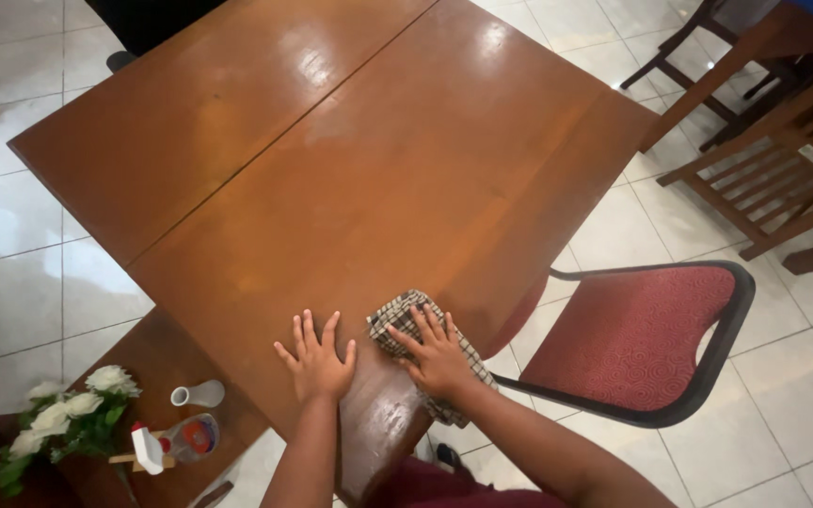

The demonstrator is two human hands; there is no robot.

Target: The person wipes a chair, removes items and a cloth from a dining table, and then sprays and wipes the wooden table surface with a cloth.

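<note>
Two brown wooden tables (350,179) stand pushed together, with a seam between them. My left hand (316,357) lies flat on the near corner of the tabletop, fingers spread, holding nothing. Just to its right, my right hand (438,353) presses down on a checkered brown-and-cream cloth (392,318) at the table's near edge. Part of the cloth hangs over the edge under my wrist.
A red-cushioned chair with a black frame (646,334) stands at the right of the table. Wooden chairs (769,179) are at the upper right. A lower stand at the bottom left bears white flowers (72,409), a spray bottle (181,442) and a small white cup (198,394). The floor is white tile.
</note>
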